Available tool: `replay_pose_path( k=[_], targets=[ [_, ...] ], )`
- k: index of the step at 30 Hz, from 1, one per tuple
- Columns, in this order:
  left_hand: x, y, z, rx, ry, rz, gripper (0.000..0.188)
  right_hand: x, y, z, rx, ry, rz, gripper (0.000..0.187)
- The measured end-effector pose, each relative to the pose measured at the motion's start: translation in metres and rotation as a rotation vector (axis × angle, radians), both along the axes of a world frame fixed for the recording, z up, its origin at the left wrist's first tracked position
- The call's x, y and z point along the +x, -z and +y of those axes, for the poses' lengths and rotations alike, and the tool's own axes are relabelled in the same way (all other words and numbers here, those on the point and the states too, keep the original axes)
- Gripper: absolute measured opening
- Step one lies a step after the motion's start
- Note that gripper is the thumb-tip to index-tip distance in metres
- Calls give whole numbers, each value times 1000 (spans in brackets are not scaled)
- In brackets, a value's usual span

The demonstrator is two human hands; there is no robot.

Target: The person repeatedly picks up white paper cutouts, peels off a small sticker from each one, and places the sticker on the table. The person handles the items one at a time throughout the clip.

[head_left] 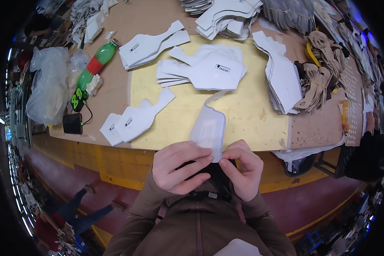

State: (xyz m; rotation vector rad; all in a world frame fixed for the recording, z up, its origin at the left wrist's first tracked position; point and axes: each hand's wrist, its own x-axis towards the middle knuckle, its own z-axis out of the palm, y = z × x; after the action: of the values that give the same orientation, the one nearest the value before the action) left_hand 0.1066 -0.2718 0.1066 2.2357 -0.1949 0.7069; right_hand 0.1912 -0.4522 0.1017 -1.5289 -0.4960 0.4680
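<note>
Between both hands, at the table's front edge, is a thin white cut piece with a narrow curved strip at its far end. My left hand pinches its near left edge, fingers bent over it. My right hand grips the near right corner between thumb and forefinger. Just beyond lies a stack of white cut pieces with a small dark printed mark. Two similar white pieces overlap to the left. Farther back on that side is another fanned white stack.
A yellow sheet covers the table's middle. On the right are a white stack and beige bundles. On the left are a green bottle, a black device and a plastic bag. People are at both sides.
</note>
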Motion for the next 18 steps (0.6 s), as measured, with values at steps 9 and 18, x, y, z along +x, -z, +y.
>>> replay_pose_path(
  k=[9, 18],
  targets=[
    [-12, -30, -5, -94, -76, 246, 20, -3, -9, 8, -101, -107, -280, 11],
    [-19, -34, -5, 306, -110, 299, 23, -18, -7, 23, -241, -40, -547, 16]
  ],
)
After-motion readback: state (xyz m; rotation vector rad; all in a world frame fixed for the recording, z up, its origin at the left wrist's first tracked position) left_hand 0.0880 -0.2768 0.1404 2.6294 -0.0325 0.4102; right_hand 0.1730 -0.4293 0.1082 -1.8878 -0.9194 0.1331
